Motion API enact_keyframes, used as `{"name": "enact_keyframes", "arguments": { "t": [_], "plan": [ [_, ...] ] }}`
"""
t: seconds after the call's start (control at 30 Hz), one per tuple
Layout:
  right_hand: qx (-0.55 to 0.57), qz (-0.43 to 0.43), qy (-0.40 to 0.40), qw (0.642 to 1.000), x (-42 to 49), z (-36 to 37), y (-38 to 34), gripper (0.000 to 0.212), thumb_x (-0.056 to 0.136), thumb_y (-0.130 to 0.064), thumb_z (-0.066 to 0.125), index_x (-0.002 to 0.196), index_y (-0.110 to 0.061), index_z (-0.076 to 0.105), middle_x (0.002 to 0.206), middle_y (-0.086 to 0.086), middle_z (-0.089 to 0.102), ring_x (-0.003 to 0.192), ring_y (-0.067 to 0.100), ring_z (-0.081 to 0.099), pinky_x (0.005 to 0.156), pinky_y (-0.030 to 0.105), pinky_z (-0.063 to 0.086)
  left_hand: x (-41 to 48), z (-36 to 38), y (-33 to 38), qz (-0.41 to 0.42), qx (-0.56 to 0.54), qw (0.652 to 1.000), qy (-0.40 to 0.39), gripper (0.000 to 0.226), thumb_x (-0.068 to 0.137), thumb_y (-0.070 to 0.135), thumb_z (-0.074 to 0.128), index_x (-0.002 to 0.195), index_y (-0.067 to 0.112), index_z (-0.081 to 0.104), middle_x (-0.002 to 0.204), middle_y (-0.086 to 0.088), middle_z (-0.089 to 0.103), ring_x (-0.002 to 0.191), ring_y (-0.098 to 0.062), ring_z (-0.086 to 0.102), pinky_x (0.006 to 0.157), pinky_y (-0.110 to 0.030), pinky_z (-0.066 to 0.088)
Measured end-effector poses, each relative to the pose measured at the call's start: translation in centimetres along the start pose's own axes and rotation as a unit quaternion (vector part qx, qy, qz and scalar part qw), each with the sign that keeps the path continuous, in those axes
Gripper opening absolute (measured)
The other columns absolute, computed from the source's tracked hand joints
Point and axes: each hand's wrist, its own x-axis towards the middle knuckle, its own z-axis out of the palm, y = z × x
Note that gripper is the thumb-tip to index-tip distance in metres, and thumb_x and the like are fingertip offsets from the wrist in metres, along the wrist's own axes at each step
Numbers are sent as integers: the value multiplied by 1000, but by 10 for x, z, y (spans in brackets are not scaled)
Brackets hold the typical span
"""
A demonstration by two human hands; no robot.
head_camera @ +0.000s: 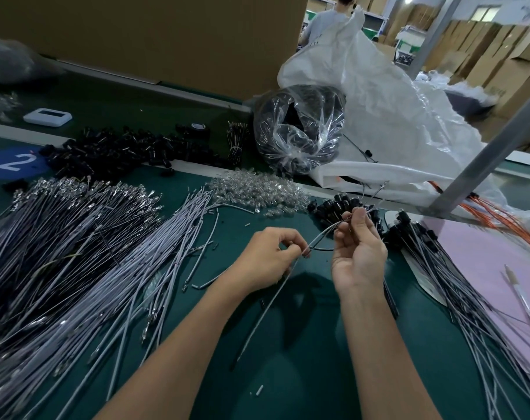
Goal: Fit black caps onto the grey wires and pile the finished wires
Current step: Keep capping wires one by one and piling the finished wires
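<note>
Above the green worktop, the left hand and right hand each pinch one grey wire in their fingers, whose dangling tail could, I judge, snag the loose wires or slip before one of the black caps seats.

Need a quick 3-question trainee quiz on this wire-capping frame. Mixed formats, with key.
1. True or false: the right hand holds nothing.
2. The capped wires are piled: A) at far left B) at right, partly on the pink sheet C) in a bag.
3. Fill in: the left hand pinches a ___.
Key: 1 false, its fingers pinch a wire; 2 B; 3 wire.
</note>
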Motion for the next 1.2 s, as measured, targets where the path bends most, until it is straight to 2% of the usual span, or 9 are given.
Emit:
{"name": "enact_keyframes", "arguments": {
  "t": [0.13,0.27,0.47,0.53,0.73,0.9,0.97,1.07,1.2],
  "plan": [
    [4,-26,30,999,0,0,-2,4,89,-10,65,86,-12,64,66,-2,69,55,5,63,53,14,51,0,3,5,4,-19,1000,22,30,93,6,42,72,21,58,52,8,40,50,-11,34,55,-30,31],
    [10,-41,55,998,0,1,-3,4,89,-9,66,86,-11,64,67,-2,69,57,6,64,56,14,52,-2,1,9,23,-77,994,70,15,92,9,49,79,16,49,67,8,39,58,-10,33,59,-27,30],
    [-3,-37,51,998,1,-1,0,5,90,-10,65,86,-12,64,65,-3,69,57,5,64,55,14,51,-5,1,5,117,64,985,108,30,77,29,81,84,21,53,79,12,37,68,5,39,65,-14,30],
    [-2,-35,49,998,1,-1,0,5,90,-10,65,86,-11,64,65,-3,69,56,5,64,54,14,51,-4,2,2,121,94,984,96,26,79,29,80,84,22,55,79,12,37,71,11,39,66,-11,30],
    [4,-29,56,998,2,-2,1,5,90,-9,65,85,-11,64,65,-2,68,56,5,63,54,14,52,-2,0,1,122,111,982,97,11,90,24,69,84,19,61,74,7,42,63,-5,37,62,-15,30],
    [-96,-62,85,990,5,-6,4,5,90,-13,67,85,-13,69,62,-5,65,49,2,51,49,14,43,-1,-4,3,102,-9,980,173,13,96,20,61,84,16,60,64,9,45,54,-2,39,54,-13,35],
    [-147,-122,102,976,6,-7,6,8,92,-13,66,93,-10,73,70,-2,65,54,3,48,52,15,42,0,-8,1,86,-42,972,216,11,96,22,61,85,18,62,62,8,45,53,-2,39,52,-15,35],
    [-230,-249,116,933,6,-4,8,12,93,-14,65,102,-15,74,91,-2,72,75,3,64,70,15,50,1,-13,-1,80,-33,960,266,11,94,21,64,83,22,63,63,4,48,54,-3,39,51,-16,36],
    [-423,-378,-8,824,-2,-1,15,15,90,-15,67,101,-23,72,93,-9,68,90,9,62,78,19,49,2,-14,0,111,-51,951,283,17,92,20,66,80,30,61,71,-11,61,57,-9,44,57,-27,44]
  ]
}}
